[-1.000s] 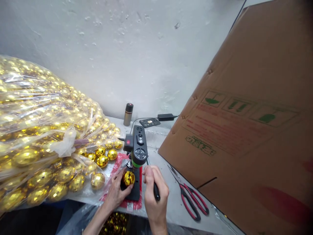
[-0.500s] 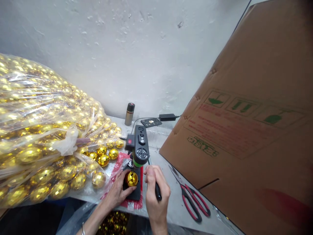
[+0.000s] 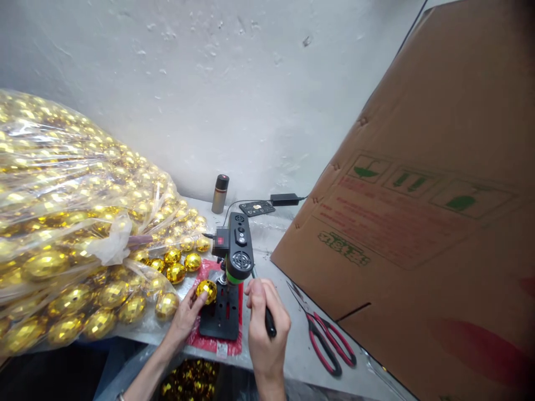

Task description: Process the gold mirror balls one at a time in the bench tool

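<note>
A gold mirrored ball (image 3: 206,291) is held by the fingers of my left hand (image 3: 189,315), left of the small bench drill press (image 3: 239,250). The press's black slotted base (image 3: 221,314) now shows bare beneath the drill head. My right hand (image 3: 268,323) is wrapped round the press's lever handle (image 3: 270,323), whose black grip pokes out below the fingers. Red plastic sheeting (image 3: 234,348) lies under the base.
A clear plastic bag (image 3: 112,239) full of gold balls fills the left, with several loose balls (image 3: 176,273) beside it. Red-and-black scissors (image 3: 330,340) lie right, before a large cardboard box (image 3: 401,223). Behind stand a spray can (image 3: 219,194) and a power adapter (image 3: 286,199).
My left hand has moved the gold ball left, off the middle of the press base and out from under the drill head. My right hand has stayed on the lever handle.
</note>
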`<state>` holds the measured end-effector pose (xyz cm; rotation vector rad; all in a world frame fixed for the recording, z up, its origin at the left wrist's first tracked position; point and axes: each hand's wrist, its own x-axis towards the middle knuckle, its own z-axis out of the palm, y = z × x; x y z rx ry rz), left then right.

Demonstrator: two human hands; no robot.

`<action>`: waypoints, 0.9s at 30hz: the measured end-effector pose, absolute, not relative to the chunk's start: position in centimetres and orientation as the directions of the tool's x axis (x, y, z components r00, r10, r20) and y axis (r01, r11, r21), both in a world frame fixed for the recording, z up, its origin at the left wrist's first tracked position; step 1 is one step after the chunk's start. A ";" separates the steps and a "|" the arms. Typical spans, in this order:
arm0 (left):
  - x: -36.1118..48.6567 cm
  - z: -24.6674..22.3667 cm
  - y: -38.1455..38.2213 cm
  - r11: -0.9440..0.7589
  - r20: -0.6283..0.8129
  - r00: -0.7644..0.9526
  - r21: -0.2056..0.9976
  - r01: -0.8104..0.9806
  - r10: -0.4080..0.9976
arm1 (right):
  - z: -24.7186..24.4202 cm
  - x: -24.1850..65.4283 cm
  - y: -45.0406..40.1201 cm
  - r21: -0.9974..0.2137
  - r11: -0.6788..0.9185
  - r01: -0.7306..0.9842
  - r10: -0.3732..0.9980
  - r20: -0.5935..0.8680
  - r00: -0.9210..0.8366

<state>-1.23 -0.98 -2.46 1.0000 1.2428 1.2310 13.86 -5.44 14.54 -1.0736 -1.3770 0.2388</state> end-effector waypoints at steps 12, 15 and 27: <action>0.5 -3.4 -1.6 -0.153 0.177 -0.030 0.914 0.375 0.984 | 15.1 14.0 -5.3 -0.720 0.531 0.447 0.703 0.669 0.242; 0.3 -3.8 -1.7 -0.213 0.240 0.001 0.861 0.462 0.971 | 15.0 14.0 -5.3 -0.711 0.544 0.446 0.693 0.680 0.239; 1.2 -2.7 -0.8 -0.294 0.274 0.118 0.790 0.538 0.954 | 14.3 14.2 -5.6 -0.711 0.567 0.416 0.708 0.679 0.196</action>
